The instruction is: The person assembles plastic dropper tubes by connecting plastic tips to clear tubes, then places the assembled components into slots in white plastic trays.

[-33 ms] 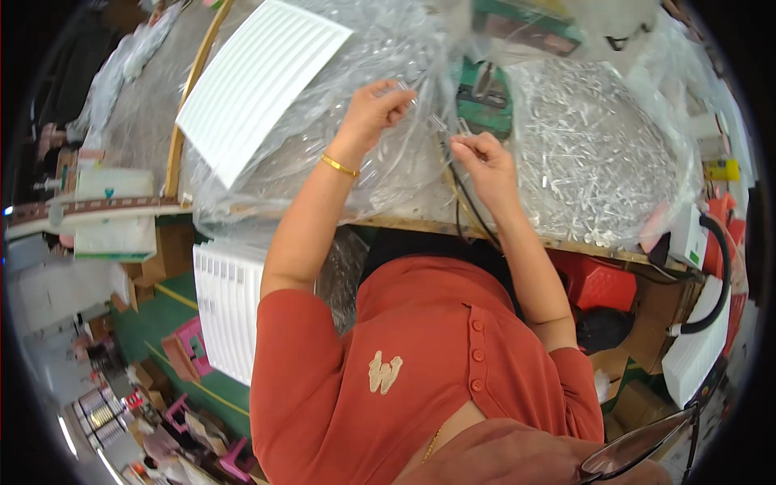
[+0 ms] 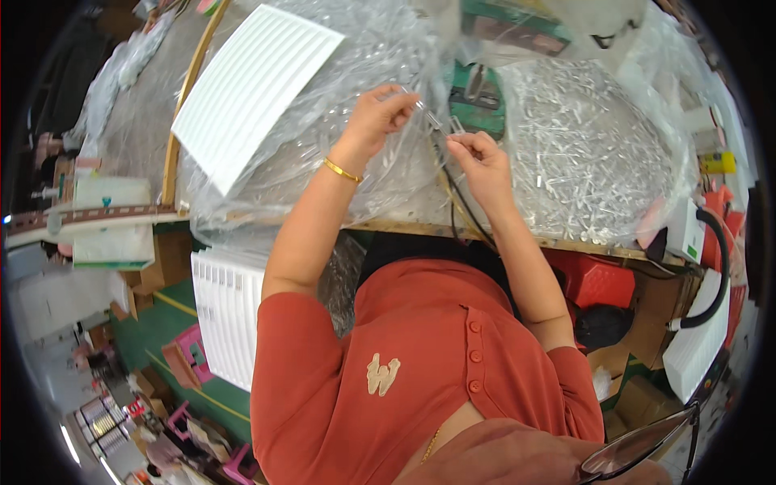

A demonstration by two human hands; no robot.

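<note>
Centrally, small clear tube piece [image 2: 427, 115] pinched above bench edge between left hand [image 2: 380, 117] and right hand [image 2: 477, 158], both closed narrow on it. Beside: heap of clear pieces [image 2: 582, 153], crumpled plastic sheeting [image 2: 323, 137], white ribbed panel [image 2: 250, 89].

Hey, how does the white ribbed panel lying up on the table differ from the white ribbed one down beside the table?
The panel on the table lies flat on crumpled clear plastic, its whole face showing. The panel below the table edge stands on edge, its top hidden by the table and plastic. The upper one sits left of the left hand; the lower one is by the left elbow. Both are white, ribbed and rectangular.
</note>
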